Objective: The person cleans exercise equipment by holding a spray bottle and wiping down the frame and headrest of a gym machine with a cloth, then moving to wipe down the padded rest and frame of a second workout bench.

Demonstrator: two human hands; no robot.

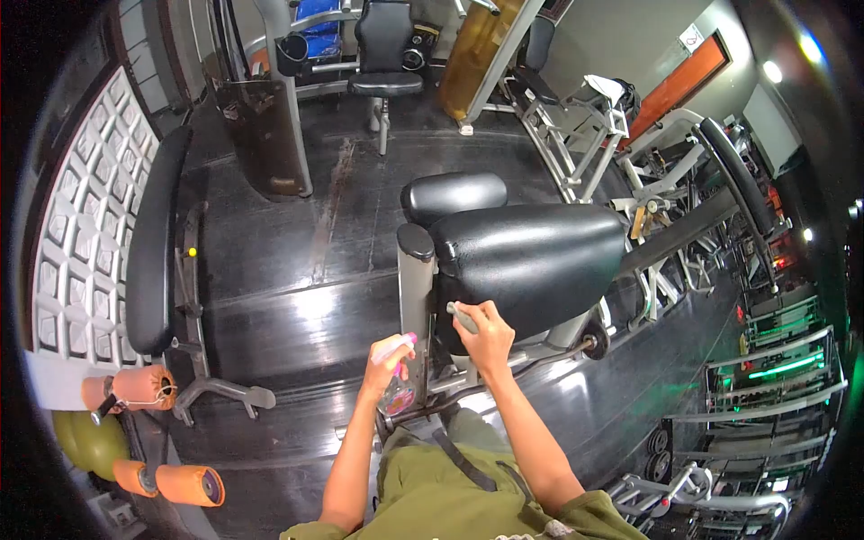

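A spray bottle with a pink nozzle (409, 339) is gripped in my left hand (389, 360), its clear lower part hanging below the fingers. My right hand (488, 337) is closed around a greyish cloth (463, 317) at the near left edge of a large black padded bench (540, 261). Beyond that pad lies a smaller black roller pad (454, 194). A grey upright post with a black cap (416, 243) stands just left of the bench, between it and my left hand.
A long black bench (160, 243) stands at the left, with orange foam rollers (144, 387) near it. A black seat machine (385, 83) is at the back. A curved bar with a weight end (594, 346) runs below the pad. Metal racks (765, 414) fill the right.
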